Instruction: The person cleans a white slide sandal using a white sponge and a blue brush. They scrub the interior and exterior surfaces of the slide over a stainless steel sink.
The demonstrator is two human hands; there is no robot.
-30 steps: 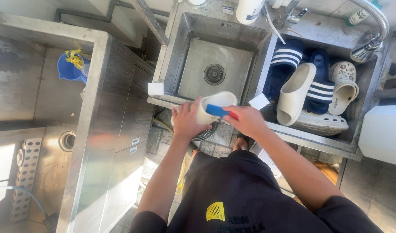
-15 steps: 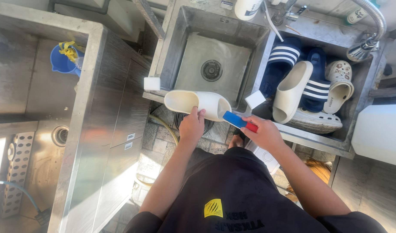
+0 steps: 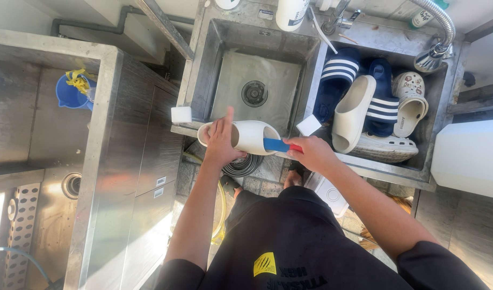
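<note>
My left hand (image 3: pixel 222 140) grips a cream slide sandal (image 3: pixel 252 137), held flat over the front rim of the steel sink (image 3: pixel 203 70), with the forefinger raised. My right hand (image 3: pixel 311 154) is closed on a small brush with a blue and red handle (image 3: pixel 281 145), whose tip touches the sandal's strap end. Both hands meet just in front of the sink's empty left basin with its round drain (image 3: pixel 254 93).
The right basin holds another cream slide (image 3: pixel 354 110), two navy striped slides (image 3: pixel 338 75), a patterned clog (image 3: pixel 410 102) and a pale shoe (image 3: pixel 383 147). White soap blocks (image 3: pixel 181 114) sit on the rim. A blue bucket (image 3: pixel 69 94) stands left; a white container (image 3: pixel 469 156) right.
The sandal was turned from sole-up in my left hand to lying flat over the sink rim. My right hand brought the brush back against it.
</note>
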